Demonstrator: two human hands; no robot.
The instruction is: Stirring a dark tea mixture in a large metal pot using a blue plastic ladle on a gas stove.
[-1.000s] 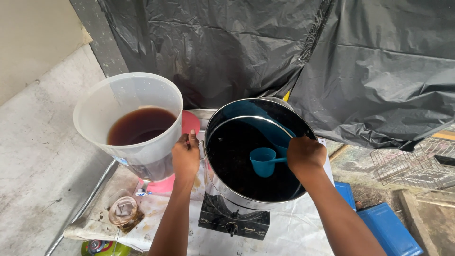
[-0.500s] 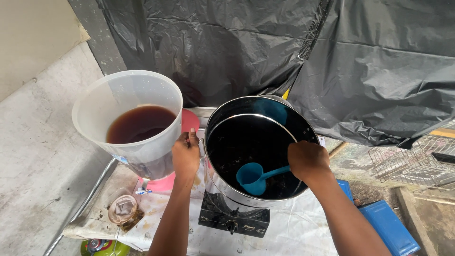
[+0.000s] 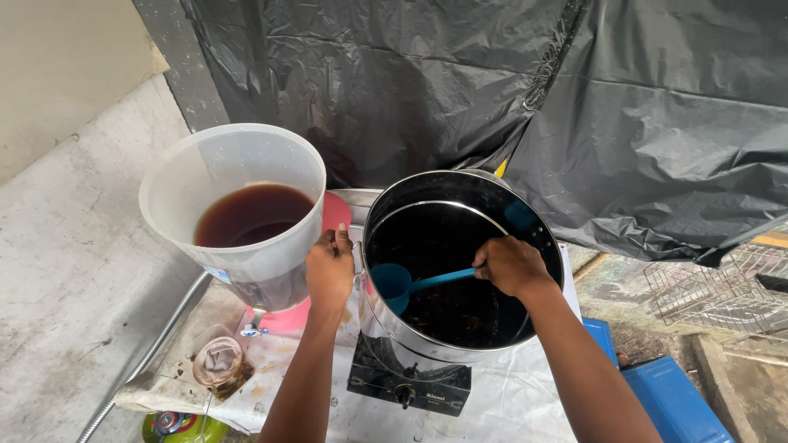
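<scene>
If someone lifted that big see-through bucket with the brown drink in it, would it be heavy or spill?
The see-through bucket is probably heavy, since brown liquid fills a good part of it. With no lid on, the liquid would likely slosh if it were tilted or jerked. Its thin plastic wall might flex a little when gripped.
</scene>
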